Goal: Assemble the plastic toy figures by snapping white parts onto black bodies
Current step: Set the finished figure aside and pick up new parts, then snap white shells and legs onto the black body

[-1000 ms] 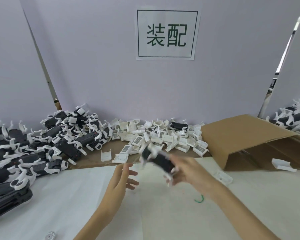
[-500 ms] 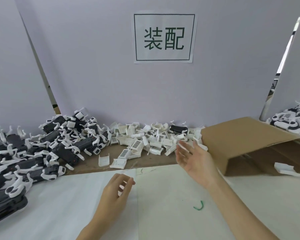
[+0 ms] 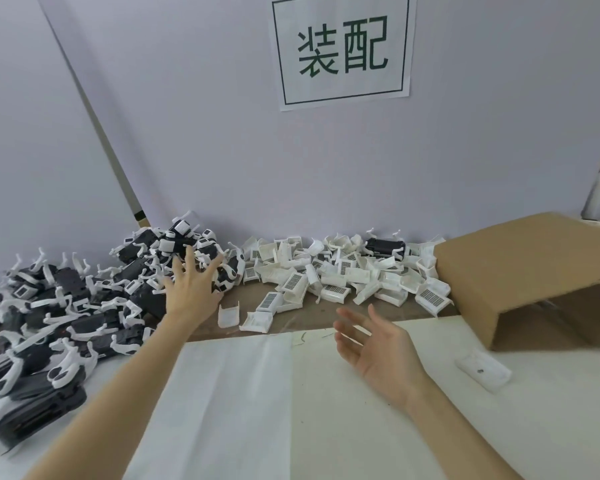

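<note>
Left hand (image 3: pixel 192 292) is out over the heap of black bodies (image 3: pixel 84 306) at the left of the table, fingers spread wide, tips touching or just above the top pieces, and gripping nothing. Right hand (image 3: pixel 378 348) hovers over the white paper sheet (image 3: pixel 243 393), palm turned inward, fingers straight and relaxed, empty. The loose white parts (image 3: pixel 333 275) lie in a pile along the back wall, between the black heap and the cardboard box (image 3: pixel 520 271). One black body (image 3: pixel 384 247) sits on top of that white pile. The box lies on its side, mouth facing the camera; its inside is in shadow and I can't tell what it holds. A single white part (image 3: pixel 484 370) rests on the sheet just in front of it.
</note>
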A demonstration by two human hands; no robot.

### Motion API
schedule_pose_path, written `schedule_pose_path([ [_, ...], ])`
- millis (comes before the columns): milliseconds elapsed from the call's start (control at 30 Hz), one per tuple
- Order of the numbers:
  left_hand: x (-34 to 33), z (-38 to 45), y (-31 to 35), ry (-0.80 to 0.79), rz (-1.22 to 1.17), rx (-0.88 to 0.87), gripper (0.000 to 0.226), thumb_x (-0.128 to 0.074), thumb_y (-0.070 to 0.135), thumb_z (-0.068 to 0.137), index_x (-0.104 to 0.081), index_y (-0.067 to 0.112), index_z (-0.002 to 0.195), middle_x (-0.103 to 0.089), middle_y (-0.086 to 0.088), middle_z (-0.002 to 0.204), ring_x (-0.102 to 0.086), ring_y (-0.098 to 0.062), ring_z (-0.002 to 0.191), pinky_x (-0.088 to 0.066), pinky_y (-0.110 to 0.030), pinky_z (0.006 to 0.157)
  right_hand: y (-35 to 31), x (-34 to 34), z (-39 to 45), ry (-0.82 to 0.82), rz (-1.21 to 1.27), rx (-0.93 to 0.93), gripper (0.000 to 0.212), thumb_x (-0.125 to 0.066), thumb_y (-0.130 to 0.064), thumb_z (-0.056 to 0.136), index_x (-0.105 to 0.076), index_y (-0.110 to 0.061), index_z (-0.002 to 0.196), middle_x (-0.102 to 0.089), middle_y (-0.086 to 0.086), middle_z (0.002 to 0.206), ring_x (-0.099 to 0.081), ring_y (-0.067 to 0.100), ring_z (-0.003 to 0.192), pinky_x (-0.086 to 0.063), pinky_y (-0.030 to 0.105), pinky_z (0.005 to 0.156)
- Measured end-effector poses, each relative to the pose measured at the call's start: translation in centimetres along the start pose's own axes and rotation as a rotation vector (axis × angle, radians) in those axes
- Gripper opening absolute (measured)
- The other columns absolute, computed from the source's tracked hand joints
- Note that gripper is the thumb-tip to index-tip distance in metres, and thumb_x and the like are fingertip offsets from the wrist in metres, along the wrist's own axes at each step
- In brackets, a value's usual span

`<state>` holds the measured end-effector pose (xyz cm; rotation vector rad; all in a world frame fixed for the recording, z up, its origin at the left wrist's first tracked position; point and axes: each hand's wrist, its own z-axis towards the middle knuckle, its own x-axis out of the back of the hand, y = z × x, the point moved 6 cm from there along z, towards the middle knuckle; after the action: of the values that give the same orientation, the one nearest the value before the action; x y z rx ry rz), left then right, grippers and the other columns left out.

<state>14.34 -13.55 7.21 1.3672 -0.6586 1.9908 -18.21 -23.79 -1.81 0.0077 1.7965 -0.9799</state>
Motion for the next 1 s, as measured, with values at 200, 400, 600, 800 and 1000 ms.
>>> schedule_pose_path([
  [200,-2.4,0.3,2.2,0.047,-0.101,-0.249,0.029,-0.051,-0.015,0.093,-0.062,0.003,0.113,-0.037,-0.016,0.162,-0.048,-0.049,0.131,-0.036,-0.049,0.110,0.1,-0.1,0.0,-0.004,-0.052,-0.009,0.052,-0.064,-0.042,0.095,-0.072,0.001,0.123,-0.070,0.019,0.103,-0.070,0.029,0.086,-0.062,0.037,0.079],
  [400,0.7,-4.4,1.8,0.327,-0.424,-0.247,0.037,-0.051,-0.032,0.081,-0.062,-0.001,0.099,-0.047,-0.028,0.154,-0.052,-0.050,0.133,-0.049,-0.053,0.102,0.5,-0.2,0.0,-0.002,-0.095,-0.024,0.055,-0.065,-0.043,0.093,-0.071,0.002,0.124,-0.070,0.020,0.103,-0.071,0.028,0.085,-0.062,0.037,0.077],
  [600,5.0,-13.3,8.2,0.437,-0.589,-0.555,0.031,-0.063,-0.027,0.085,-0.071,0.000,0.097,-0.063,-0.019,0.141,-0.066,-0.035,0.125,-0.056,-0.057,0.100,1.3,-1.7,-0.5,-0.026,-0.177,-0.055,0.056,-0.060,-0.042,0.098,-0.063,0.000,0.135,-0.070,0.025,0.120,-0.072,0.036,0.104,-0.061,0.040,0.085],
  [800,5.6,-20.9,13.4,0.425,-0.923,-0.814,0.043,-0.050,-0.021,0.094,-0.061,0.014,0.115,-0.051,-0.002,0.151,-0.062,-0.023,0.127,-0.054,-0.033,0.101,2.9,-3.8,-2.2,0.019,-0.039,-0.163,0.060,-0.040,-0.042,0.109,-0.072,0.008,0.113,-0.070,0.023,0.101,-0.069,0.038,0.094,-0.056,0.045,0.089],
  [1000,5.8,-20.2,11.4,0.482,-1.238,-0.556,0.047,-0.045,-0.016,0.102,-0.058,0.014,0.136,-0.050,-0.002,0.153,-0.046,-0.016,0.148,-0.041,-0.026,0.117,0.0,-4.7,-3.5,0.047,0.052,-0.048,0.027,-0.049,0.010,0.075,-0.071,0.012,0.091,-0.071,0.025,0.097,-0.070,0.037,0.095,-0.057,0.049,0.084],
])
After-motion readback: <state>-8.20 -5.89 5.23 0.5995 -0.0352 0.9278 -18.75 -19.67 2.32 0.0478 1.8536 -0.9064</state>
